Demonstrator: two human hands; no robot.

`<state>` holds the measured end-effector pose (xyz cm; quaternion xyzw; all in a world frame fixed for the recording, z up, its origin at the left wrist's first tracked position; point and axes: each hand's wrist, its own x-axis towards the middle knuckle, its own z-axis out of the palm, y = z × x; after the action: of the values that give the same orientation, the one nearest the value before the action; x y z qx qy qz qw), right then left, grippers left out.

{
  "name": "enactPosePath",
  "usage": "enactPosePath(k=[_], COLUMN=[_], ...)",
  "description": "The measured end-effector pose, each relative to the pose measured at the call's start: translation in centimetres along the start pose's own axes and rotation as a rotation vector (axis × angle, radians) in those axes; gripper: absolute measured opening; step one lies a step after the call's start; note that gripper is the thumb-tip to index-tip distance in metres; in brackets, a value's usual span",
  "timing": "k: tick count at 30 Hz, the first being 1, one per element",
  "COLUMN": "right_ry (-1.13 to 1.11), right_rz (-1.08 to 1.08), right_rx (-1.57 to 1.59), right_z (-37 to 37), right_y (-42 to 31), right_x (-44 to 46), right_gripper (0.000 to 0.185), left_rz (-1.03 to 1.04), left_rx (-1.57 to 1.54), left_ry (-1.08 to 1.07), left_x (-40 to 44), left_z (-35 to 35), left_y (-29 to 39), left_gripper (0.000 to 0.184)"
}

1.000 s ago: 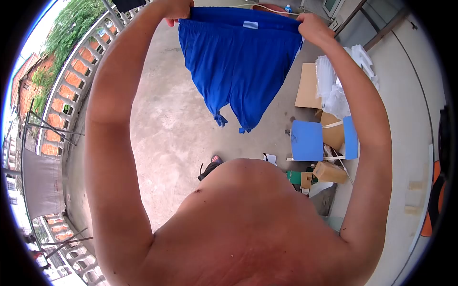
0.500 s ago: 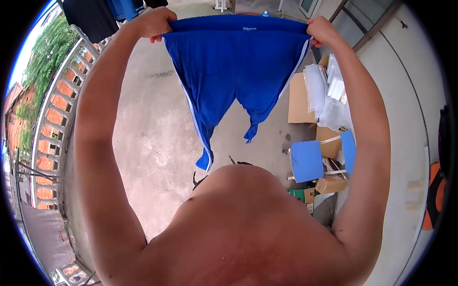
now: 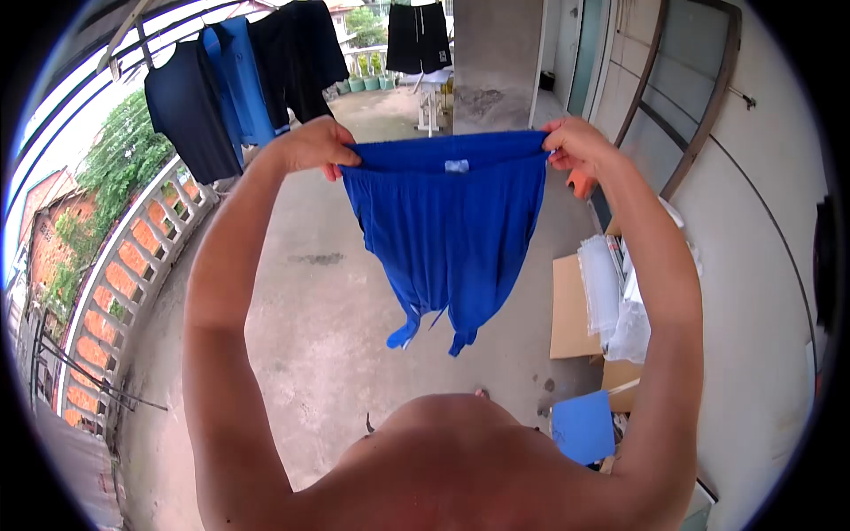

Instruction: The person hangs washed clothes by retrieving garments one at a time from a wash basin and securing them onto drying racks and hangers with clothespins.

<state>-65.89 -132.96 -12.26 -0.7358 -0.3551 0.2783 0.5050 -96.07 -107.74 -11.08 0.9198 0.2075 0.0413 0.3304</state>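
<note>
Blue trousers hang by their waistband in front of me, stretched between both hands. My left hand pinches the left end of the waistband, my right hand the right end. A small pale label shows inside the waist. Both legs dangle free above the concrete floor, their lower ends bunched and narrow.
Dark and blue clothes hang at the left by the balustrade. Black shorts hang farther back. Along the right wall are cardboard, plastic wrapping and a blue chair. A framed glass panel leans there too.
The view has tilted up, showing more of the hanging clothes and the doorway. My hands have come closer together, so the waistband is stretched less wide. The trouser legs have swung.
</note>
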Motion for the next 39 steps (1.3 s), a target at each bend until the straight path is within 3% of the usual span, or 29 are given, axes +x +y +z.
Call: enactPosePath(k=[3, 5, 9, 10, 11, 13, 15, 16, 17, 19, 20, 21, 24, 29, 31, 33, 35, 39], right_ry=[-0.11, -0.118, -0.199, -0.206, -0.275, -0.344, -0.315, -0.301, -0.305, -0.18, -0.105, -0.11, 0.028, 0.117, 0.24, 0.214, 0.223, 0.388], right_rz=[-0.035, -0.063, -0.082, -0.081, -0.122, -0.163, -0.571, -0.6, -0.599, -0.712, -0.654, -0.65, -0.586, -0.531, -0.565, -0.488, -0.513, -0.552], right_rx=[0.081, 0.113, 0.115, 0.121, 0.145, 0.167, -0.291, -0.415, -0.413, -0.72, -0.58, -0.587, -0.507, -0.556, -0.428, -0.287, 0.291, 0.35], right_z=[-0.9, -2.0, -5.2, -5.5, -5.7, -5.9, -5.9, -5.6, -5.4, -4.2, -3.7, -3.4, -3.8, -4.7, -5.1, -5.1, -4.6, -5.7], right_y=[0.7, 1.6, 1.7, 2.1, 2.2, 2.7, 3.1, 3.6, 3.9, 3.4, 4.1, 4.0, 3.1, 0.7, -0.1, -0.9, -1.1, -1.8], right_x=[3.7, 7.1, 12.1, 13.0, 13.7, 15.1, 17.1, 18.9, 20.0, 20.4, 21.9, 24.5, 30.3, 40.8, 45.3, 50.1, 55.1, 65.4], right_gripper=[0.016, 0.015, 0.013, 0.013, 0.02, 0.028, 0.047, 0.058, 0.058, 0.061, 0.047, 0.047, 0.019, 0.017, 0.026, 0.024, 0.02, 0.018], left_rz=[-0.05, 0.101, 0.187, 0.219, 0.214, -0.002, 0.01, 0.013, 0.016, 0.043, 0.038, 0.035, 0.035, 0.1, 0.121, 0.144, 0.107, 0.116], left_rx=[0.211, 0.564, 0.585, 0.521, 0.527, 0.105, 0.122, 0.068, 0.014, -0.028, -0.029, -0.038, -0.055, -0.069, -0.116, -0.131, -0.144, -0.217], left_ry=[-0.018, 0.052, 0.214, 0.283, 0.285, 0.219, 0.226, 0.246, 0.266, 0.266, 0.272, 0.28, 0.245, 0.248, 0.232, 0.31, 0.386, 0.492], left_x=[3.4, 5.0, 9.8, 11.2, 12.4, 14.6, 17.3, 18.8, 20.2, 22.5, 23.7, 25.9, 30.5, 37.9, 40.7, 43.8, 47.6, 53.4], left_z=[-0.5, -0.1, -0.1, -0.5, -1.1, -2.4, -3.9, -4.7, -5.3, -5.8, -6.2, -6.8, -9.5, -15.3, -17.3, -19.1, -20.5, -22.9], left_y=[1.9, 3.0, 3.4, 3.1, 2.8, 2.4, 1.2, 0.0, -1.1, -1.8, -2.1, -3.4, -6.1, -9.3, -10.2, -11.4, -12.5, -14.3], left_gripper=[0.029, 0.037, 0.03, 0.02, 0.02, 0.014, 0.01, 0.013, 0.015, 0.014, 0.012, 0.011, 0.01, 0.012, 0.014, 0.014, 0.013, 0.017])
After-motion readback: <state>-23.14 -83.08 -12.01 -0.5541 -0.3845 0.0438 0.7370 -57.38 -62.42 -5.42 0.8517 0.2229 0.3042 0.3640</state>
